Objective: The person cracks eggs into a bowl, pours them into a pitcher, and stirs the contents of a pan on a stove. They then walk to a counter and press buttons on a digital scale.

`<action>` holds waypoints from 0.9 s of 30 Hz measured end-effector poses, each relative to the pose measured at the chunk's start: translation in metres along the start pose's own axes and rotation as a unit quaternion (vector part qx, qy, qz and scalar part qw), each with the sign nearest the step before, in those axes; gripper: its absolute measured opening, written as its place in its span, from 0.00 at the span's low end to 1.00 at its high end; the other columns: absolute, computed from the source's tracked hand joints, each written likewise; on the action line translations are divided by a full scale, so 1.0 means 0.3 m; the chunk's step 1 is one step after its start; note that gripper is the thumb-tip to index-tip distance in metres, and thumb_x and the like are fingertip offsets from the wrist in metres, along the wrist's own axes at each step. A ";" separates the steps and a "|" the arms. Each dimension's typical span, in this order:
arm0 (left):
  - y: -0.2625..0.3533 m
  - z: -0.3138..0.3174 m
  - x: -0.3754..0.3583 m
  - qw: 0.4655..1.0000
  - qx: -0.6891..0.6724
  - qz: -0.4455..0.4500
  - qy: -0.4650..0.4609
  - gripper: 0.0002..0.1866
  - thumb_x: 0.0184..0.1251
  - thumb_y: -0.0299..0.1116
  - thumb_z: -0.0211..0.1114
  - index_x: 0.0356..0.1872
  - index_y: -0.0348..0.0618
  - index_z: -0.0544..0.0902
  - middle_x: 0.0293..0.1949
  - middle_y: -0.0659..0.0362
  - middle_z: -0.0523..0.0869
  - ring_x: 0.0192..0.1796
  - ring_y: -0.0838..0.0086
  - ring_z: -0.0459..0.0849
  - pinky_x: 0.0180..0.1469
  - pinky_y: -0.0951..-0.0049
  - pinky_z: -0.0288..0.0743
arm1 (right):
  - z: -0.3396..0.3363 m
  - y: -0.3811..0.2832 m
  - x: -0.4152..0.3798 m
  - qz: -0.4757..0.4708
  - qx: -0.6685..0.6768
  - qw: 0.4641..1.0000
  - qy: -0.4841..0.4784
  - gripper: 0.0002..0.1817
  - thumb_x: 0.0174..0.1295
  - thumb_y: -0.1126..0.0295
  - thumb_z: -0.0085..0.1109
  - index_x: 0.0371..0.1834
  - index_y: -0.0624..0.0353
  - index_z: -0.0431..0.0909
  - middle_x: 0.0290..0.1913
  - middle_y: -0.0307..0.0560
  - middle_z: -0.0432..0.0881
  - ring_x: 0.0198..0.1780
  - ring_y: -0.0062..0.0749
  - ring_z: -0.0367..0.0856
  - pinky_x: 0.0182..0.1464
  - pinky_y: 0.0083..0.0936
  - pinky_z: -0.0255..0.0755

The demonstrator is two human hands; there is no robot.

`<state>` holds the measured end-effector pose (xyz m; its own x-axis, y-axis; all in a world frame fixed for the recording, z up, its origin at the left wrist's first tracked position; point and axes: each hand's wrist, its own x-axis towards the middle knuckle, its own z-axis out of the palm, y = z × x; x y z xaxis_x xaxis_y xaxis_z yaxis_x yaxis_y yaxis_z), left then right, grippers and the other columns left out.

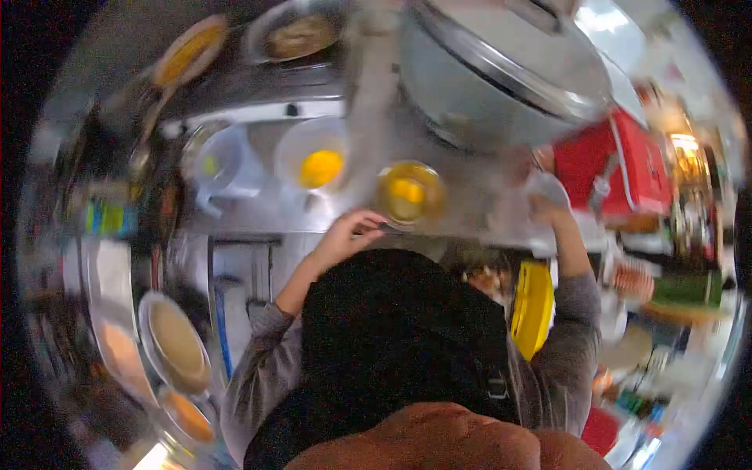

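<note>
My left hand (354,233) is at the counter's front edge, fingers curled and pinched around a small dark spot I cannot make out. Just beyond its fingertips stands a round bowl (433,178) with yellow egg yolks (406,190) in clear liquid. Farther left is a white tub (291,149) holding a bright yellow mass (321,168). Out to the right, my right hand (546,210) is smeared by motion. It overlaps the near side of a whitish rounded thing (548,186) beside a red box.
A big lidded metal pot (462,94) fills the back right. The red box (619,164) stands at the right, and a translucent jug (235,160) at the left. A yellow container (532,308) sits below the counter edge, by my right arm. Several dishes line the far left.
</note>
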<state>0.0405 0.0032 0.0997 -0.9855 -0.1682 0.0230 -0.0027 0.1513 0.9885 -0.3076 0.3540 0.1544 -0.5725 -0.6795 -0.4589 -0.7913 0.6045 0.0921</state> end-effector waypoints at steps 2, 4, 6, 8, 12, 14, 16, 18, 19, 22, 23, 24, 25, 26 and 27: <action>-0.010 -0.028 -0.043 1.000 0.019 0.004 0.024 0.13 0.64 0.30 0.68 0.49 0.42 0.80 0.46 0.58 0.81 0.44 0.74 0.82 0.46 0.74 0.78 | -0.001 0.016 0.032 -0.014 0.009 0.999 -0.038 0.19 0.52 0.58 0.63 0.45 0.54 0.80 0.50 0.55 0.81 0.49 0.47 0.79 0.55 0.41 0.70; -0.060 -0.049 -0.099 0.998 0.025 -0.039 0.044 0.13 0.63 0.29 0.68 0.48 0.43 0.80 0.45 0.59 0.82 0.46 0.74 0.82 0.49 0.72 0.77 | 0.002 0.023 0.032 -0.015 0.012 0.997 -0.075 0.19 0.52 0.59 0.63 0.46 0.54 0.80 0.49 0.54 0.81 0.48 0.45 0.79 0.53 0.41 0.71; -0.105 -0.044 -0.142 0.996 0.025 -0.058 0.065 0.14 0.62 0.28 0.69 0.48 0.44 0.81 0.45 0.60 0.84 0.48 0.74 0.82 0.51 0.71 0.76 | 0.013 0.050 0.027 -0.009 0.010 0.994 -0.108 0.19 0.51 0.60 0.64 0.47 0.54 0.79 0.48 0.53 0.81 0.47 0.44 0.80 0.51 0.40 0.71; -0.151 -0.055 -0.185 0.994 0.025 -0.056 0.095 0.14 0.62 0.29 0.69 0.49 0.44 0.81 0.44 0.60 0.84 0.48 0.74 0.82 0.52 0.71 0.76 | 0.004 0.041 0.035 -0.006 0.002 0.991 -0.131 0.19 0.51 0.62 0.64 0.47 0.54 0.79 0.48 0.52 0.81 0.46 0.43 0.80 0.50 0.39 0.72; -0.206 -0.055 -0.224 0.990 0.060 -0.005 0.131 0.14 0.62 0.31 0.69 0.48 0.43 0.80 0.43 0.58 0.82 0.45 0.72 0.82 0.48 0.72 0.79 | 0.008 0.043 0.069 -0.001 -0.005 0.986 -0.167 0.20 0.50 0.64 0.65 0.48 0.54 0.78 0.46 0.50 0.81 0.43 0.41 0.80 0.47 0.38 0.74; -0.227 -0.045 -0.227 0.988 0.050 -0.002 0.144 0.14 0.62 0.32 0.69 0.48 0.44 0.81 0.43 0.57 0.82 0.45 0.72 0.82 0.48 0.72 0.78 | 0.008 0.037 0.084 -0.001 -0.006 0.984 -0.181 0.21 0.50 0.65 0.65 0.49 0.54 0.77 0.45 0.49 0.81 0.42 0.40 0.80 0.45 0.38 0.74; -0.218 -0.049 -0.219 0.988 0.058 0.000 0.142 0.14 0.62 0.33 0.69 0.48 0.44 0.81 0.43 0.57 0.82 0.45 0.71 0.82 0.48 0.71 0.78 | 0.001 0.026 0.096 -0.002 -0.002 0.981 -0.193 0.21 0.50 0.66 0.66 0.50 0.54 0.77 0.45 0.48 0.81 0.41 0.39 0.80 0.43 0.37 0.75; -0.203 -0.056 -0.213 0.989 0.083 -0.003 0.125 0.14 0.62 0.34 0.69 0.48 0.45 0.81 0.44 0.57 0.81 0.45 0.71 0.82 0.48 0.71 0.78 | -0.010 0.017 0.105 -0.003 0.002 0.979 -0.204 0.22 0.49 0.67 0.66 0.50 0.53 0.76 0.44 0.47 0.81 0.40 0.38 0.81 0.42 0.37 0.76; -0.218 -0.047 -0.213 0.990 0.065 -0.009 0.124 0.15 0.62 0.34 0.69 0.49 0.45 0.80 0.44 0.56 0.80 0.46 0.71 0.82 0.49 0.71 0.78 | -0.011 0.015 0.105 -0.004 0.006 0.978 -0.209 0.22 0.49 0.68 0.66 0.50 0.53 0.76 0.43 0.47 0.81 0.39 0.37 0.81 0.41 0.36 0.76; -0.232 -0.041 -0.200 0.993 0.033 -0.024 0.110 0.15 0.63 0.35 0.69 0.49 0.46 0.80 0.46 0.56 0.79 0.45 0.71 0.82 0.49 0.72 0.78 | -0.028 0.007 0.109 -0.005 0.036 0.974 -0.222 0.23 0.49 0.69 0.67 0.51 0.53 0.75 0.42 0.45 0.81 0.38 0.36 0.81 0.39 0.36 0.77; -0.227 -0.043 -0.198 0.994 0.039 -0.024 0.102 0.15 0.63 0.35 0.69 0.50 0.46 0.80 0.46 0.56 0.79 0.45 0.71 0.82 0.49 0.72 0.78 | -0.033 0.006 0.104 -0.004 0.057 0.972 -0.226 0.24 0.48 0.70 0.67 0.52 0.53 0.75 0.42 0.45 0.81 0.37 0.35 0.81 0.38 0.35 0.77; -0.222 -0.044 -0.195 0.994 0.044 -0.024 0.094 0.15 0.63 0.35 0.69 0.50 0.47 0.80 0.46 0.56 0.78 0.45 0.71 0.82 0.49 0.72 0.78 | -0.045 0.016 0.093 -0.003 0.077 0.971 -0.228 0.24 0.48 0.71 0.67 0.52 0.53 0.75 0.42 0.44 0.81 0.37 0.35 0.81 0.37 0.35 0.78; -0.224 -0.042 -0.191 0.995 0.042 -0.027 0.090 0.15 0.63 0.36 0.69 0.50 0.47 0.80 0.46 0.56 0.79 0.44 0.71 0.82 0.49 0.72 0.78 | -0.054 0.019 0.079 0.001 0.105 0.967 -0.231 0.25 0.48 0.71 0.68 0.52 0.53 0.74 0.41 0.44 0.81 0.36 0.34 0.81 0.36 0.35 0.78; -0.229 -0.041 -0.185 0.995 0.040 -0.030 0.085 0.15 0.63 0.36 0.69 0.50 0.47 0.80 0.46 0.57 0.79 0.44 0.71 0.82 0.49 0.71 0.78 | -0.066 0.036 0.059 0.003 0.142 0.962 -0.235 0.25 0.48 0.72 0.68 0.52 0.53 0.74 0.41 0.43 0.81 0.35 0.34 0.81 0.35 0.34 0.79; -0.231 -0.041 -0.178 0.996 0.039 -0.033 0.079 0.15 0.63 0.36 0.69 0.50 0.47 0.80 0.45 0.57 0.80 0.43 0.72 0.82 0.49 0.71 0.78 | -0.082 0.049 0.038 0.007 0.190 0.953 -0.235 0.25 0.48 0.72 0.68 0.53 0.53 0.74 0.40 0.43 0.81 0.35 0.33 0.81 0.34 0.34 0.79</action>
<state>0.0954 -0.0103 0.0319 -0.9435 -0.3312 -0.0119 -0.0855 0.2085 0.9743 -0.3310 0.3449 0.1724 -0.3524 -0.4629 -0.8133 -0.5976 0.7802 -0.1851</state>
